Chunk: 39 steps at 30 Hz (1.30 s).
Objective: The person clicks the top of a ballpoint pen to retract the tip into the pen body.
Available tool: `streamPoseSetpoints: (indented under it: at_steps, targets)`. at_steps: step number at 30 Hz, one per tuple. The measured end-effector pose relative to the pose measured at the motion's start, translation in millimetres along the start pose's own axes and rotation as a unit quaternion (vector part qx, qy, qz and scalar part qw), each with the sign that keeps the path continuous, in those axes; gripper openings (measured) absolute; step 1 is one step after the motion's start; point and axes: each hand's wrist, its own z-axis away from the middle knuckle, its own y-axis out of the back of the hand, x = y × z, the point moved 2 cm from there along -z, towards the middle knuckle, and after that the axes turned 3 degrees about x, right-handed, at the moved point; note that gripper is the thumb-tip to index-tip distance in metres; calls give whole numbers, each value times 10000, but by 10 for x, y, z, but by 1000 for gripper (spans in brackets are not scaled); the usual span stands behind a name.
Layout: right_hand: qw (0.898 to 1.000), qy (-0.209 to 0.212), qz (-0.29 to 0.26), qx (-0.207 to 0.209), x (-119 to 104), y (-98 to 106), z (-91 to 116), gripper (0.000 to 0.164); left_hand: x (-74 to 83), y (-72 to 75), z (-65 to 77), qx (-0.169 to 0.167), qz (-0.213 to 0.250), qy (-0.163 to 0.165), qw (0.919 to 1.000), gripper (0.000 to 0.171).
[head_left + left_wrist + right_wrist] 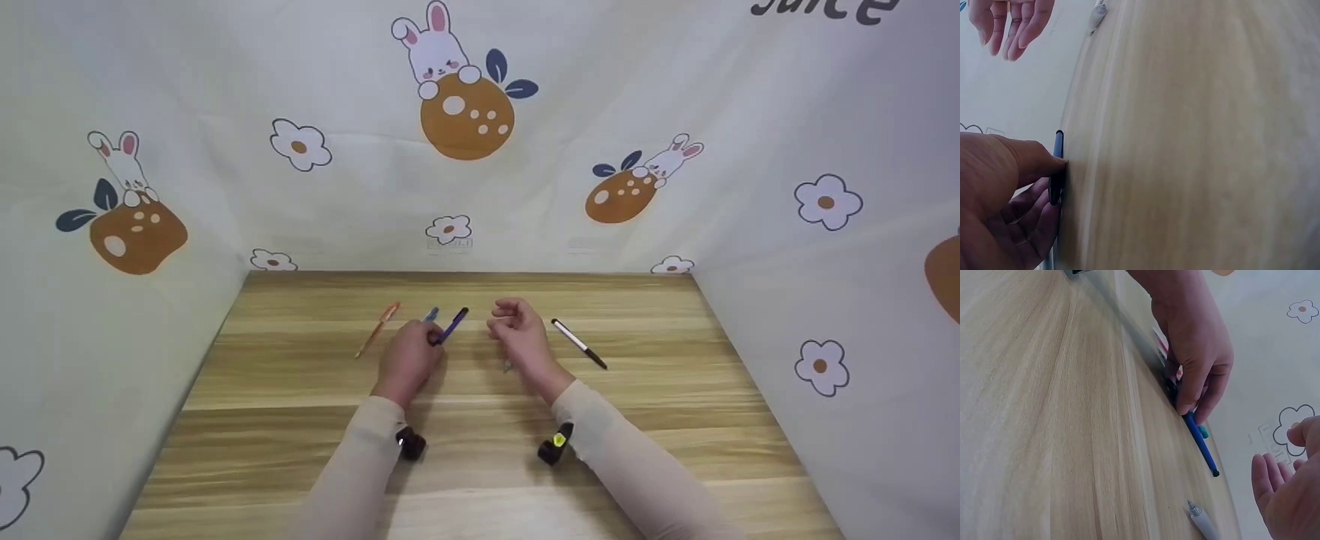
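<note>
My left hand pinches a dark blue pen between thumb and fingers, low over the wooden table. In the right wrist view the blue pen slants out past the fingertips with its dark end free. A light blue pen lies beside that hand, partly hidden by it. To its left is an orange pen. My right hand hovers with loosely bent fingers, holding nothing. Under it lies a grey pen, mostly covered by the hand in the head view.
A white pen with black ends lies right of the right hand. The wooden table is walled on the back and both sides by a cream cloth printed with rabbits, oranges and flowers. Small black cameras sit on both wrists.
</note>
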Motion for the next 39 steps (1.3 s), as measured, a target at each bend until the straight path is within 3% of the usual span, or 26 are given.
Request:
streamPoseSetpoints:
  at_steps: [6, 18, 27, 32, 39]
  targets:
    - [9996, 28, 263, -46, -13, 95, -21, 37, 46, 7, 7, 113, 57, 13, 9999, 25]
    - [9884, 379, 1473, -34, -20, 433, -57, 38, 227, -70, 27, 52, 460, -409, 9981, 22]
    - [9878, 377, 1502, 162, 0, 691, -78, 35, 395, -178, 74, -102, 606, -582, 9964, 27]
    - [9868, 319, 1554, 321, 13, 820, -79, 35, 475, -238, 95, -323, 820, -523, 9947, 31]
    - [9837, 373, 1710, 417, -19, 917, -52, 35, 561, -319, 90, -488, 953, -627, 9923, 31]
